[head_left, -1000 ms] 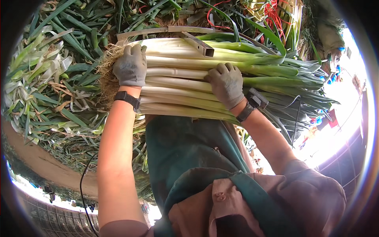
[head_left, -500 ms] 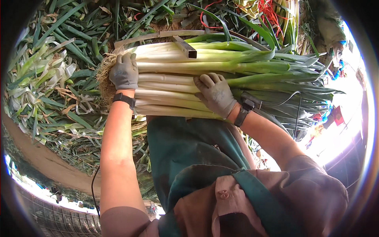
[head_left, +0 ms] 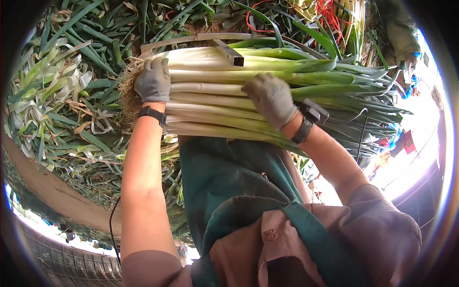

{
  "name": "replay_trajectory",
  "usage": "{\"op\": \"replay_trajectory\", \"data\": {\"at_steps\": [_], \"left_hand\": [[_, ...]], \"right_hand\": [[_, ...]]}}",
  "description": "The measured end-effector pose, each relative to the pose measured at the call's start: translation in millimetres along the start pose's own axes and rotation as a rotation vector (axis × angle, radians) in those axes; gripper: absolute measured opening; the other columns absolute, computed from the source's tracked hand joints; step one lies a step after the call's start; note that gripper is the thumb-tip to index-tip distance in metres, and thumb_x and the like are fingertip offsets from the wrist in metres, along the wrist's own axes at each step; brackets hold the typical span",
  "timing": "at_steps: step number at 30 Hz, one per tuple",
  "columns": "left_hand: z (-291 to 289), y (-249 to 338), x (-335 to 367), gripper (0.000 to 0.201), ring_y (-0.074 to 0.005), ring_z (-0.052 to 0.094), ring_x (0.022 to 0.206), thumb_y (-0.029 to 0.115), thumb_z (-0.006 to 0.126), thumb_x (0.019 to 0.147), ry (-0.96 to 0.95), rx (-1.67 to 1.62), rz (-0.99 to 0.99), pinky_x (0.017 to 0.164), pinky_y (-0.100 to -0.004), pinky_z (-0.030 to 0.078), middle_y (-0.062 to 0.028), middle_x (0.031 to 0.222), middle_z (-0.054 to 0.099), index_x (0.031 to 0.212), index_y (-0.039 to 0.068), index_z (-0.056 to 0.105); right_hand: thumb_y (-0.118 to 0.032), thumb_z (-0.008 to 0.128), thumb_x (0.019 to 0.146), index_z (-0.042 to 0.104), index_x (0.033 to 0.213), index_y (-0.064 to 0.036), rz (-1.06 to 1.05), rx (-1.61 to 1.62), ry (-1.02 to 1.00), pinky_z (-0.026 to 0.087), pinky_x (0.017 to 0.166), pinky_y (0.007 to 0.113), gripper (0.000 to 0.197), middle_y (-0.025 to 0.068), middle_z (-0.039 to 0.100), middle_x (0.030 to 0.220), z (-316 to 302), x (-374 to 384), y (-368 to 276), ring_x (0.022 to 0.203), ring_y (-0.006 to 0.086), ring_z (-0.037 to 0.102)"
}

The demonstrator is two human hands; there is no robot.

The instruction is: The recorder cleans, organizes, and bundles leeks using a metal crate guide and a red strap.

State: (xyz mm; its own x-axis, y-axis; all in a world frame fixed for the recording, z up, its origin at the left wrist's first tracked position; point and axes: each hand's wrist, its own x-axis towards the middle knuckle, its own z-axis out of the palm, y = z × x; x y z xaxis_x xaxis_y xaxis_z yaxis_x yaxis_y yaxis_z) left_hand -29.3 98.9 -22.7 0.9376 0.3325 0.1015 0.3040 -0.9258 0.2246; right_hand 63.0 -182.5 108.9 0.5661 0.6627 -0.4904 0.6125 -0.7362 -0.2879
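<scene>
A wide layer of leeks (head_left: pixel 210 101) lies crosswise in front of me, roots at the left and dark green leaves at the right. At the root end, my left hand (head_left: pixel 153 82), in a grey glove, is closed over the white stalks. My right hand (head_left: pixel 271 99), gloved too, is over the middle of the layer where white turns to pale green. Its fingers are curled in and slightly blurred; whatever they may hold is hidden. A square metal tube (head_left: pixel 228 52) sticks out over the far stalks.
Behind the leeks runs a curved metal bar (head_left: pixel 179 42). Loose leek leaves (head_left: pixel 91 36) are heaped at the far side and left. Red strings (head_left: pixel 330 21) lie at the back right. A thin cable (head_left: pixel 365 124) loops beside my right wrist.
My right hand has moved right and slightly away from the near stalks, its fingers now more curled. My left hand stays at the root end, with only a slight shift in the picture.
</scene>
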Motion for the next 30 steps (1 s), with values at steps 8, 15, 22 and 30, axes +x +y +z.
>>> {"op": "replay_trajectory", "data": {"at_steps": [8,15,22,30], "left_hand": [[-2.0,0.1,1.0,0.016,-0.0285,0.062,0.057,0.033,0.063,0.088,-0.036,-0.028,-0.012,0.049,-0.0389,0.051,-0.0053,0.086,0.061,0.086,0.018,0.061],[-11.9,2.1,4.5,0.025,-0.0303,0.064,0.065,0.04,0.058,0.091,-0.137,-0.113,-0.034,0.057,-0.0397,0.052,-0.0071,0.087,0.064,0.088,0.016,0.064],[-5.9,-0.3,2.5,0.024,-0.0281,0.063,0.055,0.038,0.058,0.091,-0.037,-0.055,0.027,0.046,-0.0384,0.051,-0.0054,0.079,0.061,0.081,0.016,0.061],[-4.5,-0.5,2.9,0.02,-0.0267,0.062,0.055,0.035,0.059,0.09,-0.044,-0.069,0.019,0.048,-0.0374,0.052,-0.0054,0.081,0.06,0.083,0.017,0.06]], "right_hand": [[-0.017,0.062,0.077,0.065,0.076,-0.014,0.092,-0.338,-0.091,0.053,0.056,0.035,0.004,0.0069,0.064,0.08,1.0,26.7,4.7,0.073,0.0241,0.068],[-0.039,0.066,0.085,0.065,0.072,-0.0135,0.044,-0.276,0.137,0.05,0.059,0.04,0.028,0.0057,0.06,0.073,-2.6,14.4,5.2,0.069,0.0265,0.062],[-0.031,0.066,0.082,0.065,0.081,-0.0146,-0.016,-0.25,0.004,0.049,0.07,0.04,0.016,0.0049,0.059,0.084,-6.0,-22.2,-7.1,0.084,0.0262,0.06],[-0.038,0.068,0.08,0.064,0.102,-0.0067,-0.097,-0.337,0.022,0.049,0.072,0.037,0.038,0.0059,0.057,0.09,4.1,-29.3,-13.6,0.084,0.0247,0.057]]}}
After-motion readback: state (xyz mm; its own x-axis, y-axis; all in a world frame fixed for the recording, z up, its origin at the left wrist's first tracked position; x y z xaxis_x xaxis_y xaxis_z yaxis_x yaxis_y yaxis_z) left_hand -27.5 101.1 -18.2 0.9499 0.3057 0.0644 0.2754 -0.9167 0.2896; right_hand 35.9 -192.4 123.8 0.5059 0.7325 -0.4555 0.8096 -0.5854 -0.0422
